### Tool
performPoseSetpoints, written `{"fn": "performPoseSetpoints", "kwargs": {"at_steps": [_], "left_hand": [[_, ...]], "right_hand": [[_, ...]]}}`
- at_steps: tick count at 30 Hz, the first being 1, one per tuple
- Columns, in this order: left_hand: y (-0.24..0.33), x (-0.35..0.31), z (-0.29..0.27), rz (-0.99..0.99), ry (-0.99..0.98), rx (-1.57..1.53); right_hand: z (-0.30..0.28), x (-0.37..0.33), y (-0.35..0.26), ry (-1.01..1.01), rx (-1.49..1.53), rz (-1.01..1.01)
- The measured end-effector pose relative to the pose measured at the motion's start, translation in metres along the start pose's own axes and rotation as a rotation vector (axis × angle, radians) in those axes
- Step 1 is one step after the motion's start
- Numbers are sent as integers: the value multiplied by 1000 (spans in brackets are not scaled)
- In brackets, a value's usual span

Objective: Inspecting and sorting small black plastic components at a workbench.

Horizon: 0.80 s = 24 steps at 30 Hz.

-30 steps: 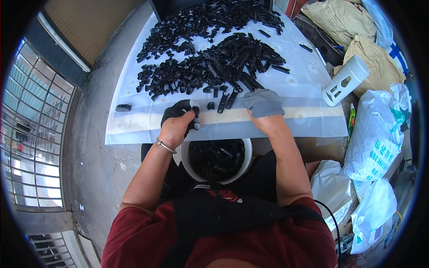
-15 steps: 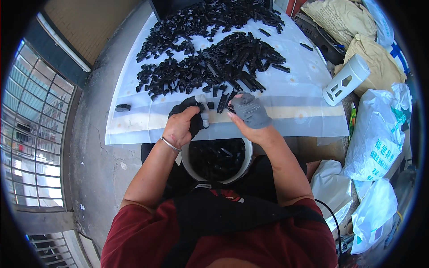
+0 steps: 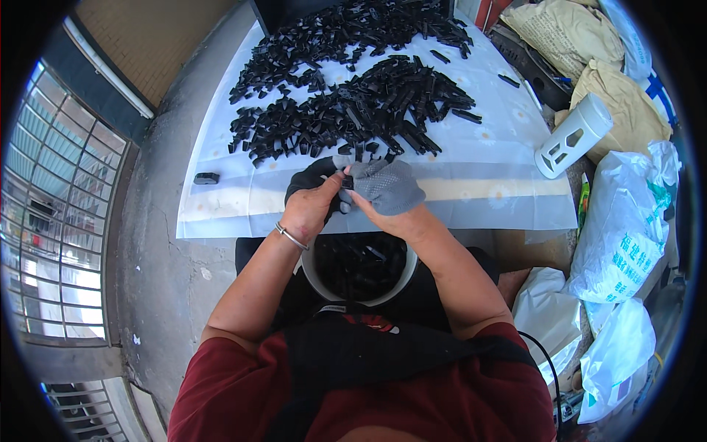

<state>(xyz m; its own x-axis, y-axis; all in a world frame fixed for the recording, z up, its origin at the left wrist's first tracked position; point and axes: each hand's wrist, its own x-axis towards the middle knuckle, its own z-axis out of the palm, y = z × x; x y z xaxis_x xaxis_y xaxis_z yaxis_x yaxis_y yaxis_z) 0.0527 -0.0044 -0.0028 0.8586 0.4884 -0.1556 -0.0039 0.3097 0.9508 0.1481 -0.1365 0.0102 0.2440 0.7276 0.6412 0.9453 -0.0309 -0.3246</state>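
Near the table's front edge my two hands meet around a small black plastic part (image 3: pixel 347 181). My left hand (image 3: pixel 315 193), in a black and grey glove with the thumb bare, is closed on one side of it. From the other side my right hand (image 3: pixel 388 186), in a grey dotted glove, pinches it with bare fingertips. Fingers cover most of the part. Just beyond the hands lies a heap of loose black plastic parts (image 3: pixel 353 110), short clip-like ones at left and longer strips at right. Below the table edge a white bucket (image 3: pixel 312 275) holds more black pieces.
A pale flowered cloth (image 3: pixel 508 191) covers the table. One black part (image 3: pixel 207 178) lies apart at left. A white cylindrical holder (image 3: pixel 574 136) stands at the right edge. Sacks (image 3: pixel 630 228) crowd the right side; a barred window (image 3: pixel 62 206) is at left.
My right hand has moved left and now meets my left hand at the small black part. The left hand has shifted slightly right. The view has shifted a little.
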Motion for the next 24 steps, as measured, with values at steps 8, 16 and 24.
{"fn": "performPoseSetpoints", "kwargs": {"at_steps": [8, 16, 24], "left_hand": [[9, 3, 3, 12, 71, -143], [4, 10, -34, 374, 285, 941], [13, 4, -47, 569, 330, 1263]], "right_hand": [[10, -3, 12, 1, 25, 112], [-29, -6, 23, -71, -26, 325], [-44, -17, 23, -34, -43, 401]]}}
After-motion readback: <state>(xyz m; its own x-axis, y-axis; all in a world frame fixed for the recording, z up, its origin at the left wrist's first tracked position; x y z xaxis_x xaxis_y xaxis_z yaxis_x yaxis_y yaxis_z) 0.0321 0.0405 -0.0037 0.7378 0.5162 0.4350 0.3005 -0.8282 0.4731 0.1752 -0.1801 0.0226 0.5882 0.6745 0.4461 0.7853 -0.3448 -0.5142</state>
